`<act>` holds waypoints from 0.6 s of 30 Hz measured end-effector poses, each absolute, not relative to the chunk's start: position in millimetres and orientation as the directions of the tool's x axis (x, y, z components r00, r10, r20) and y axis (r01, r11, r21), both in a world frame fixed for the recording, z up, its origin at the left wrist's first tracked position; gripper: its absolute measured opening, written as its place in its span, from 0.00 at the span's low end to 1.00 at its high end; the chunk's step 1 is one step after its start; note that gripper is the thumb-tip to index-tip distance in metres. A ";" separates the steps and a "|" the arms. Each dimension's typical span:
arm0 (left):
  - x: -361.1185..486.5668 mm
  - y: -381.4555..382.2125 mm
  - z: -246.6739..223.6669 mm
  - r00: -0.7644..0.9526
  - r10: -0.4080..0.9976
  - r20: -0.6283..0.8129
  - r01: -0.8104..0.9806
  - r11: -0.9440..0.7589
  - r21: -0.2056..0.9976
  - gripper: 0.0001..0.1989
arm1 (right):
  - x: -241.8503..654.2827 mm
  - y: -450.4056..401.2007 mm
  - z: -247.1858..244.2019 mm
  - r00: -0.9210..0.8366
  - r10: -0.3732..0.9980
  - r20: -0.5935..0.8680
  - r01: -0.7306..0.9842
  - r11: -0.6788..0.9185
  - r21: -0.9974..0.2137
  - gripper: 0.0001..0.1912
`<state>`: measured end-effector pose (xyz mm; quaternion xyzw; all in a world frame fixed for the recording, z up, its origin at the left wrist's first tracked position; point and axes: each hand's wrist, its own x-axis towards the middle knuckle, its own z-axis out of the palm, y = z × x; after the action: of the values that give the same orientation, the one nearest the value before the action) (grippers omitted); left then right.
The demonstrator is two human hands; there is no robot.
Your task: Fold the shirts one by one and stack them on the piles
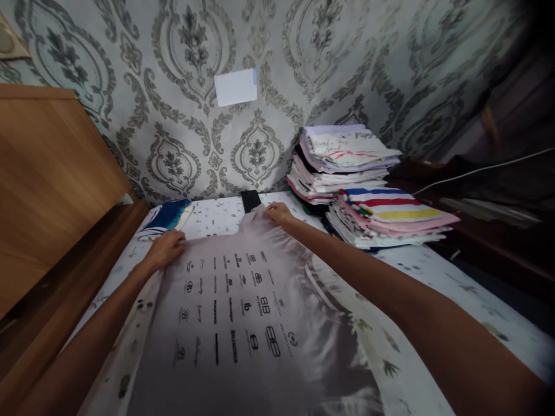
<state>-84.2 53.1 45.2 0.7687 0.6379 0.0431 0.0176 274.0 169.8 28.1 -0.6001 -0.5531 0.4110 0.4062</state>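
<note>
A pale greyish T-shirt [203, 364] printed with rows of black logos lies spread before me, its right side creased. My right hand [278, 214] pinches a raised bit of the shirt's far edge between closed fingers. At the shirt's far left corner, my left hand [168, 248] has its fingers closed on the cloth; the thumb is hidden. Just beyond the left hand lies a folded blue and white cloth [167, 216]. Behind the right hand is a flat black object [250, 201], partly covered by the shirt.
Two stacks of folded clothes stand at the back right: a taller stack [347, 147] and a lower stack with a striped top [390, 207]. A wooden cabinet [47, 173] borders the left. Patterned wallpaper [255, 156] rises behind the white printed sheet [217, 209]. A cable [485, 169] runs at right.
</note>
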 end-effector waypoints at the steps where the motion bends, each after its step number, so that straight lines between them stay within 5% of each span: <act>1: -82.2 47.0 47.5 0.179 0.981 0.073 0.980 -0.185 0.078 0.11 | 278.3 164.5 32.3 0.055 0.997 -0.046 0.299 -0.060 -0.952 0.09; 11: -67.3 -24.7 63.1 0.235 0.943 0.237 0.972 -0.230 -0.049 0.11 | 329.1 67.4 64.2 -0.151 0.987 0.055 -0.164 0.030 -0.986 0.21; 18: -72.2 -59.2 46.8 0.353 0.917 0.185 0.930 -0.323 -0.176 0.17 | 356.7 -35.5 32.0 -0.350 0.936 0.022 0.002 0.024 -1.000 0.17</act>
<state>-72.2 -59.2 46.8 0.8129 0.5680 0.0255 -0.1263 356.7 -35.5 32.0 -0.3986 -0.5883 0.5736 0.4073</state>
